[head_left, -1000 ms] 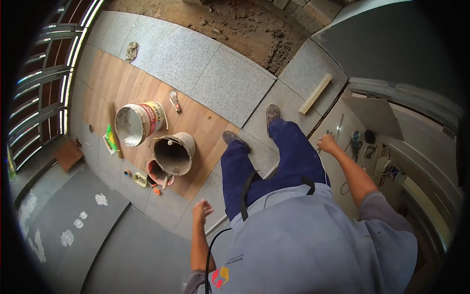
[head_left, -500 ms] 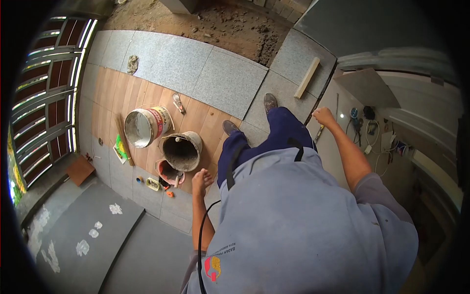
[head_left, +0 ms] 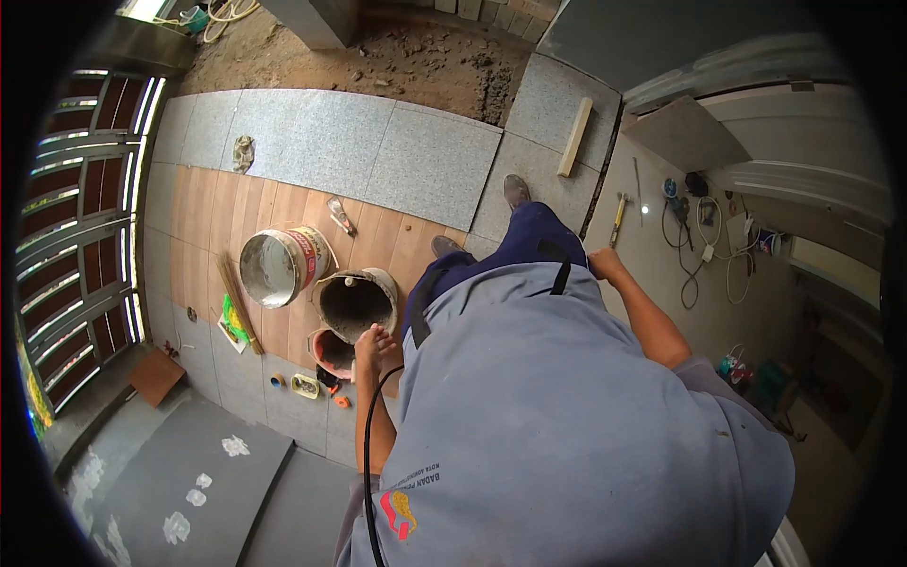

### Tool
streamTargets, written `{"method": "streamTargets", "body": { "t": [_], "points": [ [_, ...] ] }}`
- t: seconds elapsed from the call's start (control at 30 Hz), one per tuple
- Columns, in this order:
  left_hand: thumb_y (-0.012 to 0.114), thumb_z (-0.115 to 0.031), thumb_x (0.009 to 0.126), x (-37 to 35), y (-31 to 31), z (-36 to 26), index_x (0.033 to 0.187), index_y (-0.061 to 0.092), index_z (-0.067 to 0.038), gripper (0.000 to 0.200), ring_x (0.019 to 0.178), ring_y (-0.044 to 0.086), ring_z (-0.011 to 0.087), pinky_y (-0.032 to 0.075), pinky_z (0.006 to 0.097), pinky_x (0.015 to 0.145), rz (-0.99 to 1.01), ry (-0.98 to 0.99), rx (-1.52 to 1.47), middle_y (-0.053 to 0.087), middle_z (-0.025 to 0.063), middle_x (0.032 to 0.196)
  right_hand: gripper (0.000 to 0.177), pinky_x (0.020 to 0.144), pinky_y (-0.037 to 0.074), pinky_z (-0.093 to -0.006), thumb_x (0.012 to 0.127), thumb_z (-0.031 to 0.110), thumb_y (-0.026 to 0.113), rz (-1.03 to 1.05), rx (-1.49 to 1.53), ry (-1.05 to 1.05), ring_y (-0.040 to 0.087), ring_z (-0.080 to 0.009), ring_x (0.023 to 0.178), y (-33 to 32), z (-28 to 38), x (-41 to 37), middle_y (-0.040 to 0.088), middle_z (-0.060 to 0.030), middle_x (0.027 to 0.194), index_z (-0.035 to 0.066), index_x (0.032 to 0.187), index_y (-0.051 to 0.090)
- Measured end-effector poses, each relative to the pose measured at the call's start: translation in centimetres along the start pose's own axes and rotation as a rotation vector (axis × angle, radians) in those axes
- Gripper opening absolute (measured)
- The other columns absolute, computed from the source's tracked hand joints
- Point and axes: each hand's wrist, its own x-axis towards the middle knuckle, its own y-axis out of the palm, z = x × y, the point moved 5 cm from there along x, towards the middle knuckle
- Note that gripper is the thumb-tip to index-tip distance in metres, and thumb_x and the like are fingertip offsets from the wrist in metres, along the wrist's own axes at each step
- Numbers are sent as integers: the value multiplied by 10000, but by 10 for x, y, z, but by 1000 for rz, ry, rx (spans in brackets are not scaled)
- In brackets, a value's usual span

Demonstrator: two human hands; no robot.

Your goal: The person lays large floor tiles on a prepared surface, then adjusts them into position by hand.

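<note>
My left hand (head_left: 375,346) hangs at my left side with loosely parted fingers and nothing visible in it. In view it overlaps the edge of a red bucket (head_left: 333,352), close to a dark mortar-stained bucket (head_left: 359,307); I see no grip on either. At my right hip, my right hand (head_left: 602,264) is curled closed, with nothing showing from it. A hammer (head_left: 618,221) with a yellow handle lies on the pale floor just beyond that hand. My shoes (head_left: 516,191) point forward on the tiles.
A white paint bucket (head_left: 274,268) stands on wood-look tiles, beside a trowel (head_left: 341,216) and a broom (head_left: 241,302). A wooden block (head_left: 574,138) lies ahead right. Cables and power tools (head_left: 707,227) lie on the right. Bare soil (head_left: 425,71) and a pillar (head_left: 316,21) are ahead.
My view has shifted, and more floor shows on the right. My right hand has drawn back to my hip. The left hand still hangs by the buckets.
</note>
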Motion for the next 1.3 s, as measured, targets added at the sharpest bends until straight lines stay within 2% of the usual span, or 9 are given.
{"method": "streamTargets", "body": {
  "t": [0.17,0.27,0.4,0.57,0.67,0.77,1.07,1.17,1.3],
  "points": [
    [611,-346,920,23,-9,-23,1021,585,-32,331,777,628,232,570,389,705,7,81,2,601,91,911,128,627,563,-333,761,108,639,2,7,-5,708,-192,673,-5,20,-12,719,-66,759,79,835,739],
    [616,-355,916,24,-6,-42,1014,587,-35,335,776,626,228,572,384,705,-7,109,6,606,81,891,163,653,566,-328,804,129,620,58,339,188,709,-185,690,-17,18,-14,723,-73,779,82,899,744],
    [620,-360,913,28,-2,-53,1016,589,-34,343,776,627,224,574,379,703,-1,122,-15,609,79,886,148,618,545,-408,602,166,681,-134,304,38,693,-309,731,-7,2,8,694,-157,771,62,706,698],
    [627,-365,909,35,0,-33,1015,593,-34,350,771,627,228,576,385,685,6,98,-27,612,88,884,118,583,541,-367,631,114,670,-171,108,-156,680,-250,641,-37,0,12,693,-122,749,62,736,688],
    [628,-360,909,34,1,-17,1005,592,-32,344,770,627,234,574,389,679,-7,14,-44,610,90,881,90,544,533,-314,668,93,671,-126,723,176,662,-179,578,-4,-26,26,688,-75,719,63,751,689],
    [618,-351,914,54,-12,6,990,590,-40,322,770,627,238,568,389,668,65,-8,-67,605,86,875,85,514,521,-268,708,92,665,-29,898,356,646,-133,547,-3,-23,14,680,-41,698,62,781,698],
    [598,-351,920,39,-12,-43,1015,586,-29,336,783,625,219,567,369,688,-3,53,37,608,87,896,169,608,534,-350,621,97,666,-113,169,-23,692,-209,683,-7,5,-4,697,-64,740,108,782,714],
    [601,-353,921,33,-4,-60,1024,591,-26,343,778,623,216,567,363,695,16,73,42,610,89,899,144,582,525,-332,621,104,664,-105,89,-30,684,-202,648,-26,10,-4,692,-58,715,100,760,703],
    [605,-361,919,31,2,-68,1027,591,-22,356,786,625,217,567,367,699,31,83,47,609,90,902,61,502,502,-303,693,88,638,-129,444,57,654,-176,547,-27,4,0,669,-71,656,51,723,676]
  ]
}}
